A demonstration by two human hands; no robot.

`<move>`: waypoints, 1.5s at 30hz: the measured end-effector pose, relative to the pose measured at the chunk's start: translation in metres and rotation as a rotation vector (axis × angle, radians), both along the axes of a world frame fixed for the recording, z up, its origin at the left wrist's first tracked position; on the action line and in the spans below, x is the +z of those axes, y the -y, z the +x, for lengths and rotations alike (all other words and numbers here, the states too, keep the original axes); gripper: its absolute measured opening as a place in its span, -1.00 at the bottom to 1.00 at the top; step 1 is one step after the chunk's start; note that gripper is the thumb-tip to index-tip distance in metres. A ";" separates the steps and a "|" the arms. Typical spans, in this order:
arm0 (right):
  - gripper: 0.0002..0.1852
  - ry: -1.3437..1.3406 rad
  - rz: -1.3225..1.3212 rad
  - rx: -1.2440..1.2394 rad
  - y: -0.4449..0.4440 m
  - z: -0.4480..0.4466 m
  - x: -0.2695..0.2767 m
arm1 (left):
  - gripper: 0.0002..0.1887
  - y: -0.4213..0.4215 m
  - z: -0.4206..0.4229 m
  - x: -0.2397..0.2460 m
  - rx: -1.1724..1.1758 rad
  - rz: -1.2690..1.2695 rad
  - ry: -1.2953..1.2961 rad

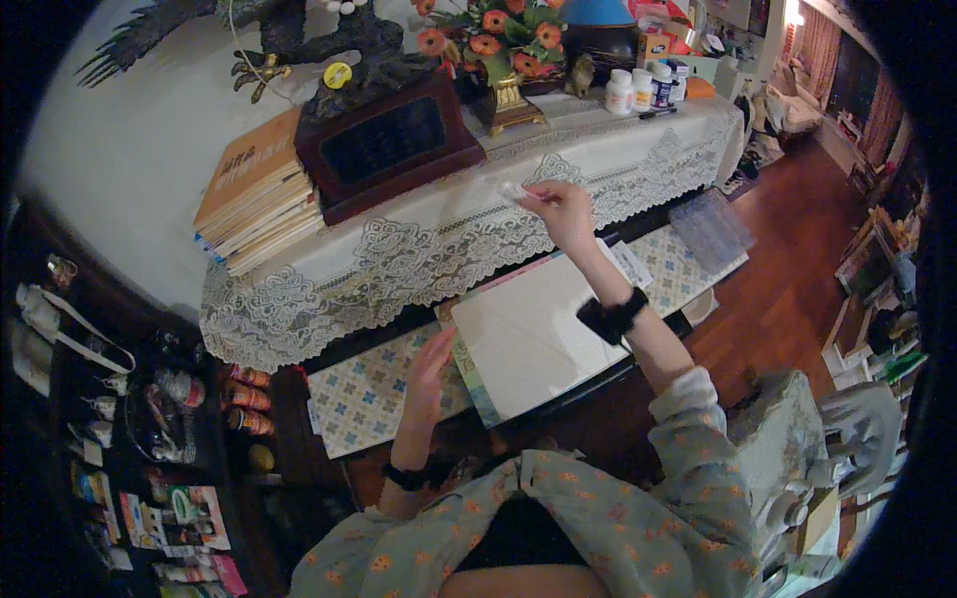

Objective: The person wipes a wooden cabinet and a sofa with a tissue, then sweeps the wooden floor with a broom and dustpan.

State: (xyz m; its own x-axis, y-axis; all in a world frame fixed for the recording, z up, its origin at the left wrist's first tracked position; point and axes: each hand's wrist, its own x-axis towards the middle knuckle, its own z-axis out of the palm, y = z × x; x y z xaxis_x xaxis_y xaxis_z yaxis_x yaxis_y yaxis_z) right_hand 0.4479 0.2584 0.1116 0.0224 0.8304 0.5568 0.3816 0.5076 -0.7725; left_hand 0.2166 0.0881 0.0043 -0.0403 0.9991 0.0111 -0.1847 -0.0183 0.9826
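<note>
My right hand (562, 213) is raised in front of the lace-covered table and pinches a small white-and-pink item (516, 191), too blurred to name. My left hand (429, 366) is beside the left edge of a large white board (531, 336), its fingers close together; whether it touches the edge I cannot tell. The board lies over colourful printed sheets (471, 374) on a long bench with a patterned cover (366, 389). Dark bands are on both my wrists, the right one with a black rectangular device.
The lace tablecloth (448, 239) carries a stack of books (262, 194), a dark wooden plaque base (389, 142), a flower vase (512, 105) and several pill bottles (620, 93). A clear plastic sheet or case (712, 230) rests on the bench's right end. Crowded shelves stand at the left.
</note>
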 end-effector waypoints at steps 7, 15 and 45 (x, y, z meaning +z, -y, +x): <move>-0.87 0.110 0.372 -0.423 -0.096 -0.067 -0.010 | -0.63 0.029 -0.007 -0.005 0.229 -0.128 0.102; -0.94 0.242 0.379 -0.536 -0.103 -0.134 -0.027 | -0.62 0.058 -0.047 -0.007 0.396 -0.202 0.090; -0.85 -0.159 -0.455 0.494 0.043 -0.010 -0.008 | -0.71 0.033 -0.023 -0.012 -0.128 -0.169 0.204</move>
State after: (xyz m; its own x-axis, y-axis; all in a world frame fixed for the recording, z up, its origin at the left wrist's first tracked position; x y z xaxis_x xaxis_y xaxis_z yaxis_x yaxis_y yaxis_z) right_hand 0.4375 0.2150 0.1038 -0.3663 0.9145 0.1718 0.0530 0.2048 -0.9774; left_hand 0.1939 0.0550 -0.0074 0.1019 0.9833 -0.1511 -0.3690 0.1784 0.9122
